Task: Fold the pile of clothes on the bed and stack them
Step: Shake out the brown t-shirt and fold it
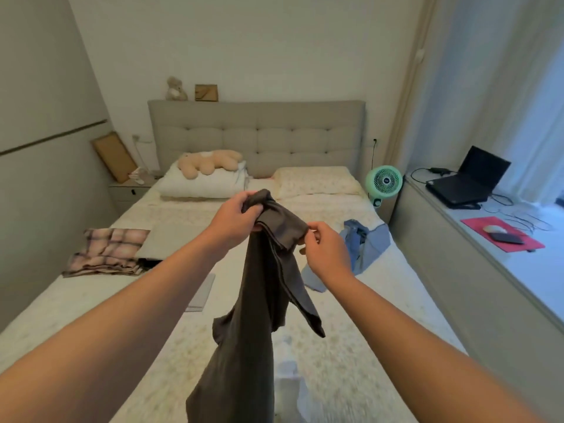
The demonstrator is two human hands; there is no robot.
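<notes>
A dark grey-brown garment hangs in the air over the middle of the bed. My left hand grips its bunched top end. My right hand pinches an edge of the same garment just to the right. On the bed's left side lies a folded stack with a pink plaid garment next to a folded beige piece. A crumpled blue shirt lies on the right side. A small folded grey item lies flat under my left forearm. White cloth lies near the front, partly hidden by the hanging garment.
Two pillows and a plush toy are at the headboard. A green fan stands right of the bed. A ledge on the right holds a laptop, cables and a red mat. A nightstand is at the back left.
</notes>
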